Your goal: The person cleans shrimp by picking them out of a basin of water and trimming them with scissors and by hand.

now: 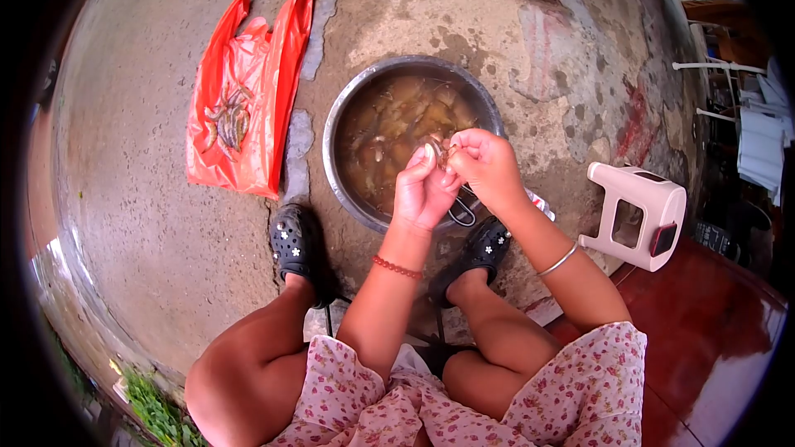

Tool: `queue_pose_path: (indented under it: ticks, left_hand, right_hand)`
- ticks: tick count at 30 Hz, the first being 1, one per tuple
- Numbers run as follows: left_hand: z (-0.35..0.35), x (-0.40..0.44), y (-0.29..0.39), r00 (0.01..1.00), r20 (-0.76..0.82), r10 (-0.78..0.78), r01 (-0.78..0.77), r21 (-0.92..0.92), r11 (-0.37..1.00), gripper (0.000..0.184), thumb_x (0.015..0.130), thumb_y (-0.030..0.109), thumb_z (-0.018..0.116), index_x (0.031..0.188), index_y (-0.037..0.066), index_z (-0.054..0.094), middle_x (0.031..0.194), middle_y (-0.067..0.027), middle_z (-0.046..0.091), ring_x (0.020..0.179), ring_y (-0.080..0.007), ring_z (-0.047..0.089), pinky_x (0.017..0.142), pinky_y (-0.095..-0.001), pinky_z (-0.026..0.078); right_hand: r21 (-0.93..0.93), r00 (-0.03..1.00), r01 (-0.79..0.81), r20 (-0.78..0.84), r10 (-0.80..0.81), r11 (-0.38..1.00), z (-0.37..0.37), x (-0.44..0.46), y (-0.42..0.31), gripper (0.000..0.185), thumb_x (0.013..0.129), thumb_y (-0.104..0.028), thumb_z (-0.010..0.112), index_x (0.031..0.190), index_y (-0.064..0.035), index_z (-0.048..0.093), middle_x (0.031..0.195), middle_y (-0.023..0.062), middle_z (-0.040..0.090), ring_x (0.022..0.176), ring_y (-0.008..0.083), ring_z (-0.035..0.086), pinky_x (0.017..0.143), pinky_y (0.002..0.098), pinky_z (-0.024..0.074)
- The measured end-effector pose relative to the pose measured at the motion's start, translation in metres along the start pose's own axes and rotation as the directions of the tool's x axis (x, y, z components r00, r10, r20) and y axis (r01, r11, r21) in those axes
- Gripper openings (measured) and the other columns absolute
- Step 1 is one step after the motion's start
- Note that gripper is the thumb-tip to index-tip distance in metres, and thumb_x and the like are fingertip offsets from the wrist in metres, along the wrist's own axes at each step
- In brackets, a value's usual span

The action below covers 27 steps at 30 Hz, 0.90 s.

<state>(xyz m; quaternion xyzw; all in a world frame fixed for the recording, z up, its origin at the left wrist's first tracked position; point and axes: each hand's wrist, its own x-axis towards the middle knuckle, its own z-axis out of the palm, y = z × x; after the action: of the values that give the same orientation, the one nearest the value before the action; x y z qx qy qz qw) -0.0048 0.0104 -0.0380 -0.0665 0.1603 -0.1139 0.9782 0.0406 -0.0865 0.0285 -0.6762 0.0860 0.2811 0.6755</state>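
Note:
Over the metal basin [330, 153] my two hands meet, both with fingers closed. A small shrimp [440, 151] is pinched between them, largely covered by the fingers. My left hand [424, 188] grips it from the left, thumb up. From the right, my right hand [490, 167] pinches at the same shrimp with thumb and forefinger. Murky brown water in the basin covers many more shrimp [397, 120]. Just below my hands, at the basin's near rim, shows a dark loop handle [464, 215], perhaps of scissors; its other end is hidden.
A red plastic bag [281, 128] lies flat left of the basin, with several shrimp [229, 124] on it. A pale pink plastic stool [654, 211] rests on its side at right. My feet in black clogs [294, 244] flank the basin's near side on wet concrete.

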Motion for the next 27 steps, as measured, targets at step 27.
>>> queue_pose_path:
  ticks: [27]
  left_hand:
    - [-0.009, 0.002, 0.005, 0.999, -0.036, 0.011, -0.011, 0.013, 1.0, 0.024, 0.084, 0.019, 0.057, 0.107, 0.014, 0.054, 0.103, -0.0018, 0.056, 0.093, -0.0202, 0.052, 0.077, -0.0388, 0.043]
  right_hand:
    - [-0.039, 0.991, 0.131, -0.021, -0.132, 0.991, -0.003, -0.009, 0.008, 0.009, 0.075, 0.007, 0.053, 0.082, 0.0024, 0.051, 0.073, 0.0011, 0.054, 0.065, 0.005, 0.054, 0.056, 0.0189, 0.0463]
